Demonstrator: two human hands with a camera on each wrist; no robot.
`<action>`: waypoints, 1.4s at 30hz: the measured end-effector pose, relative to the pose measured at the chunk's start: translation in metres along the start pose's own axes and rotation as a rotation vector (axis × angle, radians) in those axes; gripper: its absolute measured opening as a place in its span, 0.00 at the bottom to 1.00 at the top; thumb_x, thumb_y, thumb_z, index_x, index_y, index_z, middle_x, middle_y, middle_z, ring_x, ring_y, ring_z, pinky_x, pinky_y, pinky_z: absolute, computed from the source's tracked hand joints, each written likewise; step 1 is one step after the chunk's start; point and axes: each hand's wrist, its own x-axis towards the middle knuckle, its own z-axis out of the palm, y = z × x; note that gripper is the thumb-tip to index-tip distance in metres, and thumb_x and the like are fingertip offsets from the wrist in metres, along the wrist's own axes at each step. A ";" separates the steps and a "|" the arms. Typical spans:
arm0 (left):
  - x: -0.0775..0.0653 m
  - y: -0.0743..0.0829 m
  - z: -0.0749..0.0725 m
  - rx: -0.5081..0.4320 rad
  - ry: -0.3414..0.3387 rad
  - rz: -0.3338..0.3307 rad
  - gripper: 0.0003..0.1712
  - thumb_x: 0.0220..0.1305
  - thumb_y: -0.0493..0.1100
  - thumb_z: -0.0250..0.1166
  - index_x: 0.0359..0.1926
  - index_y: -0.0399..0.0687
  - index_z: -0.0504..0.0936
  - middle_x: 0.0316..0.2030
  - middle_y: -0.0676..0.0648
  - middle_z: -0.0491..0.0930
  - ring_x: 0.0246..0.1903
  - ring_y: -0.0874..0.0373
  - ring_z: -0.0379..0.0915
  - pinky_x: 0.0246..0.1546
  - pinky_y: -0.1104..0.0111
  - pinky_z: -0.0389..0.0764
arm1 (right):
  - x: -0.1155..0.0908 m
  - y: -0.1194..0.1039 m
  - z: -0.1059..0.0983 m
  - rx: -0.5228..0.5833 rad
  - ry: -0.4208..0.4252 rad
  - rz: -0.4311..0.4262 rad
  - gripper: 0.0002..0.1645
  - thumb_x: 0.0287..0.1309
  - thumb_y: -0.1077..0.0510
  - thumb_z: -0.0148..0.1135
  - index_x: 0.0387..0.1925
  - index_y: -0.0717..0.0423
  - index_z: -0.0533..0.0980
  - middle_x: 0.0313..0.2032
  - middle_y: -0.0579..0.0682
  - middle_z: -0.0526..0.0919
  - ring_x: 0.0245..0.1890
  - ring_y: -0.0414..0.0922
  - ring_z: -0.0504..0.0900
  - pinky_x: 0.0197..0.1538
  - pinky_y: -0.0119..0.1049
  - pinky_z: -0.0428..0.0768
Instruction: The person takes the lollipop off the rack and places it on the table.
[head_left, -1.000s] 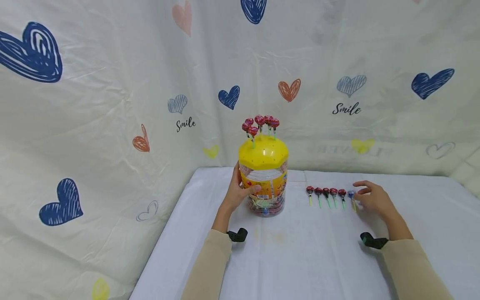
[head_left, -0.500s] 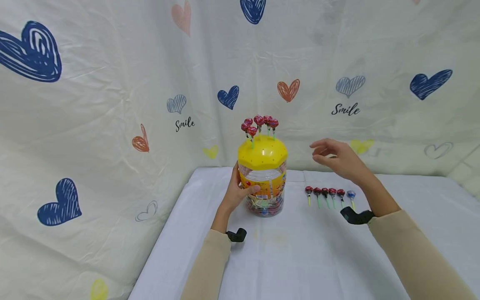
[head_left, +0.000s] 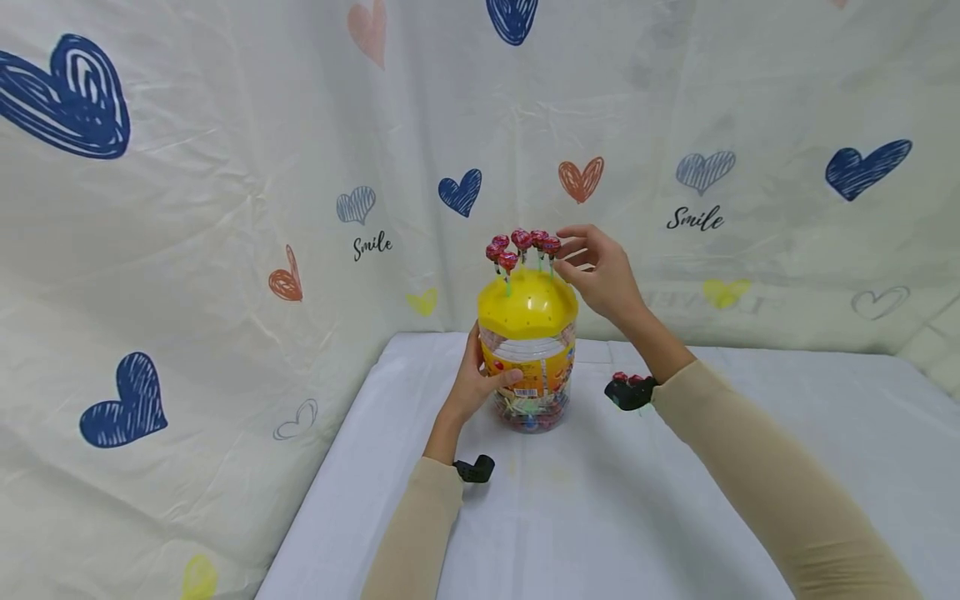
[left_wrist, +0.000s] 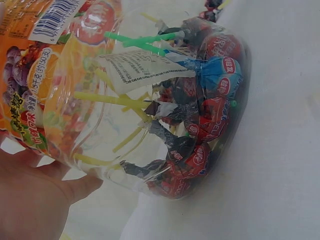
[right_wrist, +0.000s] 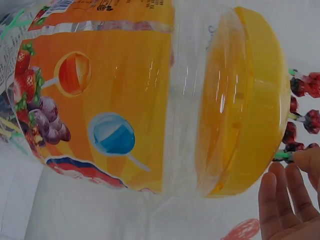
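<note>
A clear plastic jar [head_left: 528, 392] with an orange label and a yellow domed lid [head_left: 527, 307] stands upright on the table. Several red-wrapped lollipops [head_left: 521, 239] stick up from the lid. My left hand [head_left: 472, 383] holds the jar's left side, thumb across the label in front. More lollipops [left_wrist: 200, 117], mostly red with one blue, lie inside the jar's bottom. My right hand [head_left: 603, 271] is at the rightmost lollipop [head_left: 551, 246] on the lid. In the right wrist view its thumb [right_wrist: 306, 161] meets that lollipop's neck, the other fingers extended below; the index fingertip is hidden.
Red lollipops [head_left: 630, 377] lie on the white-clothed table [head_left: 585, 517], mostly hidden behind the right wrist's black camera [head_left: 630, 392]. A heart-printed white curtain [head_left: 645, 100] hangs behind and to the left. Small holes dot the lid.
My right hand has moved from the blue lollipop on the table, up and left, to the lollipops on the lid. My left hand has stayed on the jar.
</note>
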 end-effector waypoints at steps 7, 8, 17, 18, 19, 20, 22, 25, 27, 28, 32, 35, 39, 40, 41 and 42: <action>0.000 0.001 0.000 0.007 0.004 -0.009 0.56 0.63 0.49 0.74 0.78 0.83 0.45 0.71 0.51 0.66 0.71 0.48 0.61 0.73 0.45 0.67 | 0.005 -0.005 0.009 -0.012 0.030 -0.015 0.24 0.68 0.63 0.63 0.63 0.53 0.74 0.48 0.60 0.84 0.44 0.53 0.85 0.55 0.41 0.87; 0.000 0.001 0.000 0.005 0.003 -0.006 0.56 0.63 0.49 0.74 0.78 0.83 0.45 0.71 0.51 0.66 0.71 0.47 0.61 0.73 0.44 0.67 | 0.006 -0.007 0.008 -0.012 0.034 -0.020 0.23 0.68 0.63 0.63 0.63 0.53 0.75 0.48 0.60 0.84 0.43 0.53 0.85 0.53 0.37 0.87; 0.000 0.000 -0.001 -0.001 -0.002 0.000 0.56 0.63 0.50 0.74 0.79 0.79 0.44 0.72 0.48 0.65 0.72 0.47 0.60 0.74 0.43 0.65 | 0.012 -0.029 -0.016 0.165 0.048 -0.082 0.23 0.66 0.66 0.64 0.61 0.55 0.77 0.39 0.54 0.83 0.32 0.44 0.86 0.37 0.25 0.86; 0.000 0.000 -0.001 0.001 -0.002 -0.001 0.56 0.63 0.50 0.73 0.79 0.79 0.44 0.72 0.48 0.64 0.72 0.47 0.60 0.74 0.43 0.65 | 0.012 -0.031 -0.020 0.186 0.038 -0.081 0.22 0.66 0.66 0.64 0.61 0.54 0.77 0.38 0.51 0.82 0.32 0.44 0.86 0.37 0.26 0.87; -0.001 0.000 -0.001 0.002 -0.004 -0.003 0.56 0.64 0.50 0.73 0.79 0.79 0.44 0.72 0.48 0.64 0.72 0.46 0.60 0.74 0.43 0.65 | 0.011 -0.034 -0.025 0.203 0.026 -0.078 0.22 0.66 0.67 0.64 0.60 0.53 0.78 0.37 0.48 0.82 0.32 0.43 0.86 0.36 0.28 0.87; -0.001 0.000 -0.001 0.004 -0.005 -0.003 0.56 0.64 0.49 0.73 0.79 0.79 0.44 0.72 0.48 0.64 0.72 0.46 0.60 0.74 0.43 0.65 | 0.010 -0.035 -0.029 0.217 0.012 -0.074 0.23 0.65 0.67 0.64 0.60 0.51 0.78 0.36 0.45 0.81 0.32 0.42 0.86 0.36 0.29 0.88; -0.001 0.001 -0.001 0.008 -0.004 -0.006 0.56 0.64 0.49 0.73 0.79 0.80 0.44 0.72 0.48 0.64 0.72 0.46 0.60 0.74 0.43 0.65 | 0.008 -0.038 -0.037 0.255 -0.019 -0.061 0.23 0.65 0.67 0.65 0.59 0.48 0.79 0.36 0.43 0.81 0.32 0.43 0.87 0.37 0.31 0.88; -0.001 0.002 0.000 0.014 0.003 -0.010 0.56 0.63 0.49 0.73 0.78 0.82 0.44 0.72 0.49 0.65 0.71 0.47 0.60 0.74 0.43 0.65 | 0.005 -0.038 -0.049 0.329 -0.077 -0.043 0.22 0.64 0.67 0.66 0.58 0.49 0.79 0.37 0.47 0.81 0.33 0.45 0.87 0.36 0.34 0.89; -0.002 0.003 0.000 0.017 0.006 -0.011 0.56 0.63 0.49 0.73 0.78 0.82 0.44 0.72 0.50 0.64 0.71 0.47 0.60 0.74 0.43 0.65 | 0.003 -0.036 -0.056 0.398 -0.117 -0.029 0.22 0.63 0.68 0.66 0.57 0.52 0.79 0.37 0.50 0.81 0.34 0.47 0.86 0.36 0.36 0.89; -0.002 0.003 0.000 0.017 0.007 -0.010 0.57 0.63 0.49 0.74 0.78 0.82 0.44 0.72 0.50 0.64 0.72 0.47 0.60 0.74 0.43 0.65 | 0.001 -0.034 -0.058 0.431 -0.135 -0.020 0.21 0.62 0.69 0.67 0.57 0.54 0.78 0.37 0.51 0.81 0.34 0.47 0.86 0.35 0.37 0.90; -0.003 0.002 0.000 0.014 0.007 -0.006 0.57 0.61 0.53 0.75 0.78 0.82 0.44 0.72 0.50 0.64 0.72 0.47 0.60 0.74 0.43 0.66 | -0.007 -0.024 -0.067 0.482 -0.182 0.018 0.22 0.62 0.70 0.67 0.57 0.58 0.77 0.38 0.52 0.81 0.35 0.47 0.86 0.34 0.40 0.90; -0.002 0.000 0.000 0.009 0.009 -0.009 0.58 0.58 0.59 0.76 0.77 0.84 0.45 0.71 0.53 0.65 0.71 0.49 0.61 0.74 0.43 0.66 | -0.016 -0.015 -0.073 0.453 -0.203 0.049 0.22 0.63 0.69 0.66 0.57 0.56 0.77 0.39 0.51 0.81 0.37 0.46 0.86 0.34 0.41 0.90; -0.002 0.000 0.000 0.007 0.014 -0.016 0.59 0.55 0.63 0.77 0.77 0.86 0.45 0.69 0.56 0.67 0.70 0.52 0.62 0.73 0.44 0.67 | -0.029 0.000 -0.077 0.356 -0.219 0.116 0.22 0.65 0.65 0.67 0.59 0.53 0.76 0.40 0.49 0.83 0.40 0.45 0.86 0.35 0.41 0.90; -0.002 0.000 0.000 0.007 0.015 -0.015 0.59 0.55 0.63 0.76 0.77 0.86 0.45 0.69 0.56 0.67 0.70 0.52 0.62 0.73 0.44 0.67 | -0.033 0.004 -0.077 0.335 -0.223 0.130 0.22 0.65 0.65 0.66 0.59 0.53 0.75 0.41 0.48 0.83 0.40 0.45 0.86 0.35 0.42 0.90; -0.002 0.000 0.000 0.007 0.015 -0.014 0.58 0.56 0.62 0.76 0.76 0.87 0.45 0.69 0.56 0.67 0.70 0.51 0.62 0.73 0.44 0.67 | -0.037 0.009 -0.077 0.312 -0.227 0.148 0.23 0.65 0.64 0.67 0.60 0.54 0.75 0.41 0.47 0.84 0.40 0.45 0.86 0.36 0.42 0.90; -0.002 0.000 0.000 0.007 0.015 -0.011 0.58 0.56 0.62 0.76 0.76 0.87 0.45 0.69 0.55 0.67 0.70 0.51 0.62 0.73 0.44 0.67 | -0.041 0.014 -0.077 0.298 -0.233 0.166 0.23 0.66 0.63 0.67 0.60 0.54 0.74 0.42 0.46 0.84 0.40 0.44 0.86 0.36 0.42 0.90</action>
